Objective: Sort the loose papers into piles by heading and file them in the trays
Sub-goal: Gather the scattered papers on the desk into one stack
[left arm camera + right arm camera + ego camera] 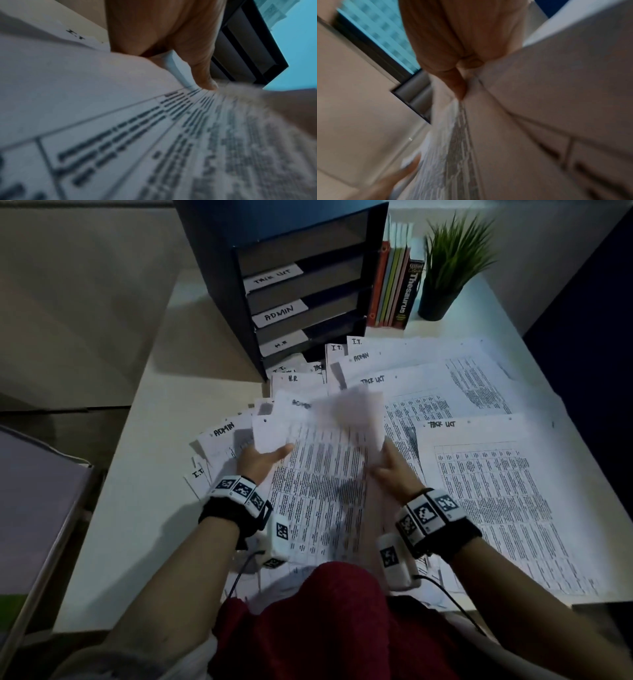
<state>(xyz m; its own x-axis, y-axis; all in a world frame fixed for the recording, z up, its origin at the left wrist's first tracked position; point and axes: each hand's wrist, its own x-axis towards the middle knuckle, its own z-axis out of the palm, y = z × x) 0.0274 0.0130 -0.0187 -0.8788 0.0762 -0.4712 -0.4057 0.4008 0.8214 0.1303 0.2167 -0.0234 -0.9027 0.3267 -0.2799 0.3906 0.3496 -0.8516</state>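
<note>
Printed sheets headed ADMIN (224, 429), TASK LIST (442, 424), H.R. and I.T. lie spread over the white desk (147, 508). My left hand (263, 458) grips the left edge of a printed sheet (318, 474) in front of me, thumb on top; the left wrist view shows that thumb (204, 75) pressing the sheet (120, 121). My right hand (390, 465) pinches a blurred, lifted sheet (349, 409) at its right edge; in the right wrist view the fingers (458, 83) pinch paper (539, 108). The dark tray tower (298, 285) with labels TASK LIST, ADMIN and H.R. stands behind.
Books (394, 285) and a potted plant (448, 265) stand right of the tray tower. A pale box or cabinet (34, 508) sits left of the desk. Bare desk shows on the left side. My red garment (325, 621) is at the near edge.
</note>
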